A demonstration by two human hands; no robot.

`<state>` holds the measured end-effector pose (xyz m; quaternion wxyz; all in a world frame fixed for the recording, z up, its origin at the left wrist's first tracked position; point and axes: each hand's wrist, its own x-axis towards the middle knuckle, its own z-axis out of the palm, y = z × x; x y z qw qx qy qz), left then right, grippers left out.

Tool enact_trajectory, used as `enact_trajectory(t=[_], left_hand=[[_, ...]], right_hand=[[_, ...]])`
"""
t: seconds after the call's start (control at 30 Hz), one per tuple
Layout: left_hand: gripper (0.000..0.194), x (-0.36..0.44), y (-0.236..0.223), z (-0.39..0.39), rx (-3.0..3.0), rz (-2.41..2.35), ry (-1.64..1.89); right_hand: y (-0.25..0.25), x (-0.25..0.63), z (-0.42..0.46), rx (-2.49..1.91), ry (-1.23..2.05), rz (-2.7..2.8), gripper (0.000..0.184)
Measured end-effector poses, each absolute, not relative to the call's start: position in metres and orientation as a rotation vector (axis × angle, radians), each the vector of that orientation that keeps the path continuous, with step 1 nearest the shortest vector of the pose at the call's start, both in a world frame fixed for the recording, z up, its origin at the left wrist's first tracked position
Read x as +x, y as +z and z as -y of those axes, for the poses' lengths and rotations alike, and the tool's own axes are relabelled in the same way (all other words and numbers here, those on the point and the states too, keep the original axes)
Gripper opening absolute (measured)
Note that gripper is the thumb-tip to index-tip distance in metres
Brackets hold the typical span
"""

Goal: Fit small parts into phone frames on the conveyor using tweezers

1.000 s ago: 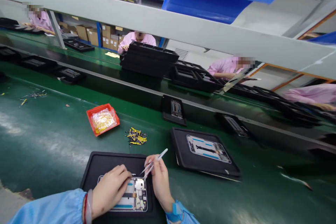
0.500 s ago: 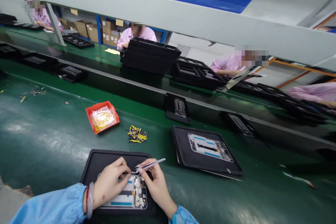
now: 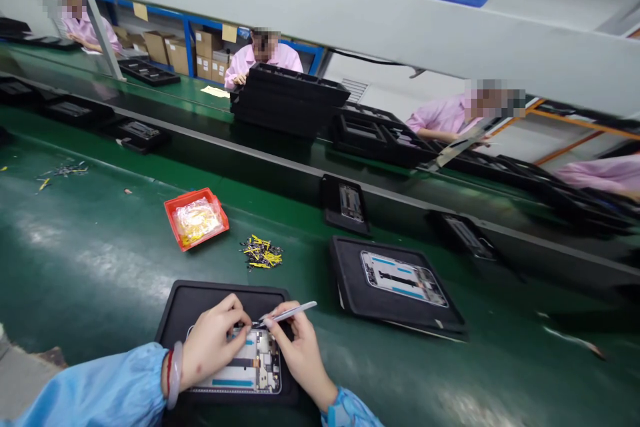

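An opened phone (image 3: 240, 373) with bare circuit parts and a blue strip lies on a black foam tray (image 3: 200, 293) in front of me. My left hand (image 3: 215, 343) reaches over the phone's left part, fingers pinched at its far edge; what they hold, if anything, is hidden. My right hand (image 3: 303, 350) is closed on tweezers (image 3: 295, 311), slanted, their tips pointing left close to my left fingertips. The phone's far left corner is partly covered by my left hand.
Beyond the tray are a red bin (image 3: 197, 219) with a plastic bag and a pile of small yellow-and-black strips (image 3: 261, 251). To the right, another phone (image 3: 404, 279) rests on stacked black trays (image 3: 345, 267). A conveyor (image 3: 280, 177) carries more trays; people in pink sit opposite.
The view has shifted slightly. Both hands keep nearly the same pose at the phone's far edge, with the tweezers still in my right hand. Trays on the conveyor sit slightly farther right.
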<state>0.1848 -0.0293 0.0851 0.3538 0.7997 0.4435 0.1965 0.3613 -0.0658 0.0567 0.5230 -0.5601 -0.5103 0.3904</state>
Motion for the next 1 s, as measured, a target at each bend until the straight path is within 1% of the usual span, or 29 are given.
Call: enact_trajectory(t=[0.23, 0.43, 0.63, 0.83, 1.0], left_hand=[[0.022, 0.184, 0.085, 0.031, 2.110, -1.139, 0.502], [0.020, 0.184, 0.087, 0.031, 2.131, -1.164, 0.499], [0.018, 0.182, 0.083, 0.032, 2.169, -1.122, 0.575], [0.022, 0.179, 0.075, 0.034, 2.268, -1.016, 0.659], [0.028, 0.176, 0.071, 0.034, 2.376, -0.986, 0.622]], right_hand=[[0.055, 0.361, 0.067, -1.333, 0.927, 1.215, 0.029], [0.057, 0.361, 0.066, -1.339, 0.916, 1.258, 0.024], [0.060, 0.360, 0.067, -1.332, 0.877, 1.335, 0.016], [0.062, 0.359, 0.071, -1.238, 0.822, 1.441, 0.009], [0.060, 0.359, 0.074, -1.218, 0.815, 1.472, 0.008]])
